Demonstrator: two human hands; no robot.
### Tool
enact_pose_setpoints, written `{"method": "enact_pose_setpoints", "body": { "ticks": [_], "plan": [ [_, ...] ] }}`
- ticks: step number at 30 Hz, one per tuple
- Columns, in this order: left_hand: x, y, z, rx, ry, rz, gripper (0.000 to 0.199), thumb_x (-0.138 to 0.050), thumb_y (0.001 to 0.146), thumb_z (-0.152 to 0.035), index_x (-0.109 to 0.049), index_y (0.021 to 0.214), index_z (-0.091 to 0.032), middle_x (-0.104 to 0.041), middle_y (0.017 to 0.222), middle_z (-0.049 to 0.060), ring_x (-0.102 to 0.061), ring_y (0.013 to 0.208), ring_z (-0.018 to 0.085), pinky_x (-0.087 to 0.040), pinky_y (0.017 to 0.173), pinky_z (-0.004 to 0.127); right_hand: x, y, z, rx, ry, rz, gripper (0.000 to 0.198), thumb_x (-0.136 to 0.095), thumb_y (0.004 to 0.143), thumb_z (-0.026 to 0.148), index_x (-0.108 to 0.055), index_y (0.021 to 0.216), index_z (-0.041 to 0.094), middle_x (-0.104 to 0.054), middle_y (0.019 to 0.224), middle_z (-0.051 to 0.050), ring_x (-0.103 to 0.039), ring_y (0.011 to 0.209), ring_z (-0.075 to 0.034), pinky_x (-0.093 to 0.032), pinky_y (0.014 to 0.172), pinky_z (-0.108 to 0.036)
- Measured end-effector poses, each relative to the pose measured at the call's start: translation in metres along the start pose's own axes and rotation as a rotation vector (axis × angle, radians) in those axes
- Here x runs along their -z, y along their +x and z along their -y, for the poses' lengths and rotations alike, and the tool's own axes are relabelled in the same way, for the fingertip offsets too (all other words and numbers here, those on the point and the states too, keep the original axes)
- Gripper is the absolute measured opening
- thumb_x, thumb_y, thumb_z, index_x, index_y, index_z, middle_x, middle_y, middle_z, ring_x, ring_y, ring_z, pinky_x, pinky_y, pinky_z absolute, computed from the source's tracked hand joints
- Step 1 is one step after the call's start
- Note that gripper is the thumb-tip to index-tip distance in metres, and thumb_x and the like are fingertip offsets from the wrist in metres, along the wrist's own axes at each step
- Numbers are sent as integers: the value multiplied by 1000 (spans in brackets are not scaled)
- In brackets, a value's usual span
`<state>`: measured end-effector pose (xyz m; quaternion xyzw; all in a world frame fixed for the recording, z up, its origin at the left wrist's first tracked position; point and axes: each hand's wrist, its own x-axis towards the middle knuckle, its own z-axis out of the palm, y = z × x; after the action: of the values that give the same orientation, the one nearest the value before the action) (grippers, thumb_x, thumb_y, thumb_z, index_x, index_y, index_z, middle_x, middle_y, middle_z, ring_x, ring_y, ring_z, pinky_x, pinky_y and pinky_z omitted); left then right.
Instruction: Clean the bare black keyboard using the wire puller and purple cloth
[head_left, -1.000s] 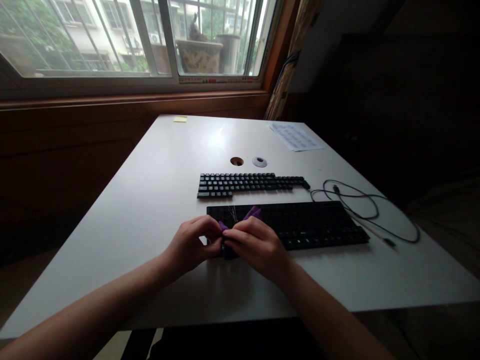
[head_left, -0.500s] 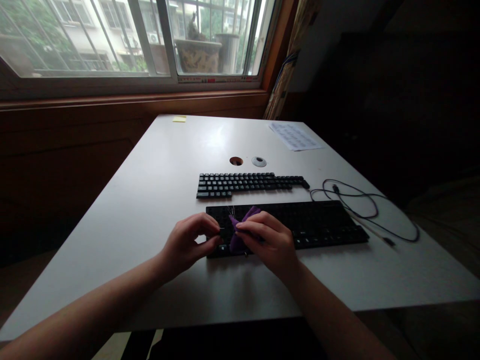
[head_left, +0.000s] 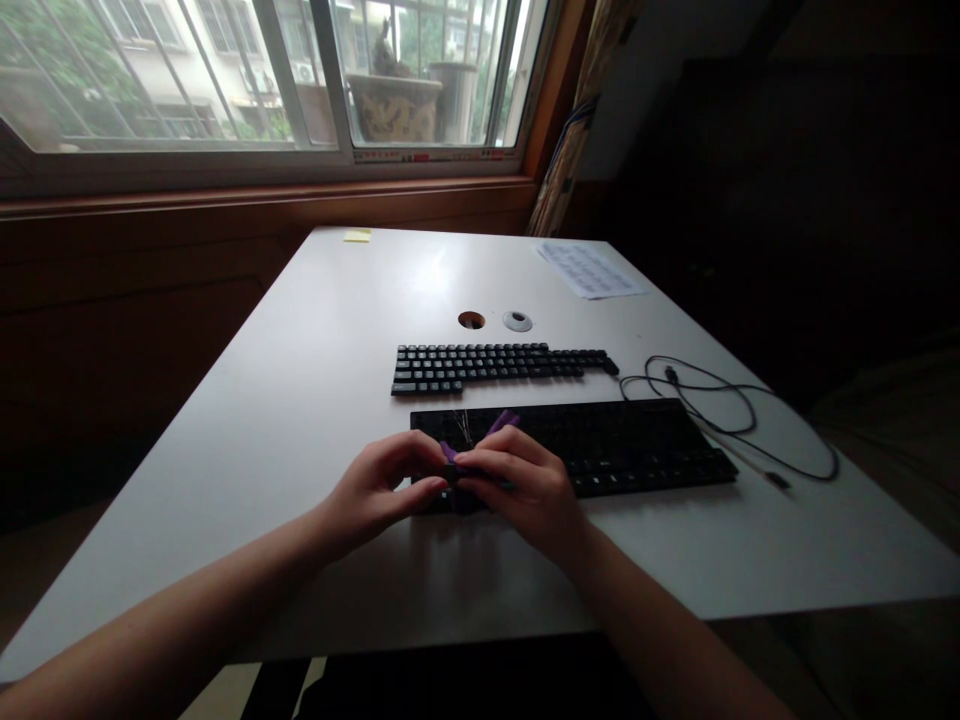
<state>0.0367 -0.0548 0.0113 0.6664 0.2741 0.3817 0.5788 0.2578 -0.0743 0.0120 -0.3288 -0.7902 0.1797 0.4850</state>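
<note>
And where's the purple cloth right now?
In the head view, the purple cloth is pinched in the right hand, over the left end of the black keyboard, beside the left hand.

1 head cam, facing fwd/down, above table [head_left: 300, 380], twd window [head_left: 300, 80]

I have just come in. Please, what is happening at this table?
A person works over the left end of a black keyboard. The right hand holds a purple cloth; the left hand pinches a small dark piece, probably a keycap, beside it. Behind, black keys lie in rows on the white table.
</note>
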Motion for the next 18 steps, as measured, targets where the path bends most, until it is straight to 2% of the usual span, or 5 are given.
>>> {"method": "enact_pose_setpoints", "body": {
  "ticks": [3, 6, 18],
  "plan": [
    [-1, 1, -1, 87, -53, -5, 19, -73, 84, -26, -64, 95, -14, -66, 89, 6, -64, 80, 15, -54, 71, 25, -1, -1, 0, 18, 0, 27, 27, -68, 88, 18, -71, 115, 25, -65, 92, -4, -63, 83, -16, -58, 74, -31],
    [-2, 2, 0, 111, -79, -9, 20, -74, 84, -26, -64, 95, -13, -66, 90, 6, -64, 81, 16, -54, 72, 26, -2, -2, 0, 31, -2, 29, 29, -68, 88, 17, -71, 116, 26, -66, 92, -4, -64, 84, -16, -58, 75, -31],
    [0, 2, 1, 23, -118, 8, 17, -71, 86, -20, -67, 101, -14, -65, 101, 9, -63, 95, 18, -54, 85, 30, 3, -1, 2, 3, -27, -65, 28, -70, 86, 16, -71, 112, 26, -67, 91, -3, -65, 82, -17, -58, 73, -32]
  ]
}}
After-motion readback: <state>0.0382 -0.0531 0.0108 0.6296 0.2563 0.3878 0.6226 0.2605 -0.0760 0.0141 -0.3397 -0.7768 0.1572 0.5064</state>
